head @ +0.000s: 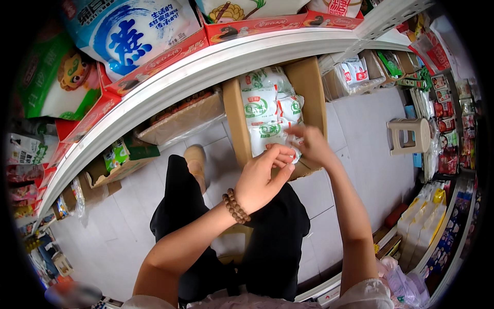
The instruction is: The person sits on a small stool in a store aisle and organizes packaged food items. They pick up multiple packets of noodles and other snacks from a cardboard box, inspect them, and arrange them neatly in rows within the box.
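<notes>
A cardboard box [236,116], its top open, stands in front of me with several white plastic packets [259,106] printed in green and red. Over the box's near end is my left hand [266,175], its fingers curled and a brown bead bracelet on the wrist. Close beside it, above the near right packets, my right hand [310,145] is bent inward and slightly blurred. The fingertips of both hands are near each other and near a packet's red and white corner. Whether either hand grips that packet cannot be told.
A white metal shelf [216,58] with bagged goods curves across the top and left. Below it stand further cartons, one wrapped in plastic [185,119]. A beige plastic stool [409,136] is at the right on the tiled floor [359,127]. White packages [420,220] line the lower right.
</notes>
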A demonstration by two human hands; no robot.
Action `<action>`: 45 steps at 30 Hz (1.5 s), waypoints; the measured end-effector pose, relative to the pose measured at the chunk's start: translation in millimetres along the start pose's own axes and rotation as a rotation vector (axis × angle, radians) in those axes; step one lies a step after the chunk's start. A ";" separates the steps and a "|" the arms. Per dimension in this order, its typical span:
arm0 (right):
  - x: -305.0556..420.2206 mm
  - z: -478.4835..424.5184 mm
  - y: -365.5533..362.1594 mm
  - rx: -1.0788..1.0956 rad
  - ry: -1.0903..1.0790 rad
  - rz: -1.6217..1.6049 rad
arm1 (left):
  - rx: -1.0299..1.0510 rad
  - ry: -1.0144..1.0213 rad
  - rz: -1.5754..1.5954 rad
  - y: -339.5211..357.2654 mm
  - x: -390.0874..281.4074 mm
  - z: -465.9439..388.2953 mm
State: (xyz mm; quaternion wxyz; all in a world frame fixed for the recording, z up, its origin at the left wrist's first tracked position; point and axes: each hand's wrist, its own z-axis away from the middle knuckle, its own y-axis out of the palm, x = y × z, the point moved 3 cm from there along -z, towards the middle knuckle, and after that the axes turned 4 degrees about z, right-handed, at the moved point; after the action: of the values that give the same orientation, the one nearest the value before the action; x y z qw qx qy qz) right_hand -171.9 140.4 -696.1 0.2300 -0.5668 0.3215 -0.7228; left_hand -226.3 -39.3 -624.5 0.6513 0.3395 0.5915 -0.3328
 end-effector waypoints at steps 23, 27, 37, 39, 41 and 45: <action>-58.2 -89.6 -12.8 -0.633 0.262 -0.663 | -0.260 -0.053 0.228 -9.7 32.0 -30.2; -16.7 -30.2 -24.6 -0.548 0.419 -1.214 | -0.419 -0.177 0.463 -25.0 34.0 -45.9; 30.6 28.8 -1.4 -0.153 0.177 -1.935 | 0.009 -0.449 0.821 -1.2 0.8 -43.3; 45.2 29.7 -8.1 -0.283 0.274 -1.759 | -0.035 -0.319 0.681 -2.6 14.2 -47.2; 54.3 30.2 -11.1 -0.363 0.354 -1.539 | -0.045 -0.325 0.603 -4.4 22.5 -50.8; 53.1 31.8 -17.5 -0.302 0.401 -1.302 | -0.062 -0.197 0.557 -9.7 16.9 -55.7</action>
State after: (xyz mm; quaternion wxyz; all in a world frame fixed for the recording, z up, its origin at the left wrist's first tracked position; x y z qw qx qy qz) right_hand -154.0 108.9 -642.9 -0.3952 -0.5255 0.0495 -0.7518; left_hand -263.4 1.4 -645.6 0.7818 0.4349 0.4192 -0.1545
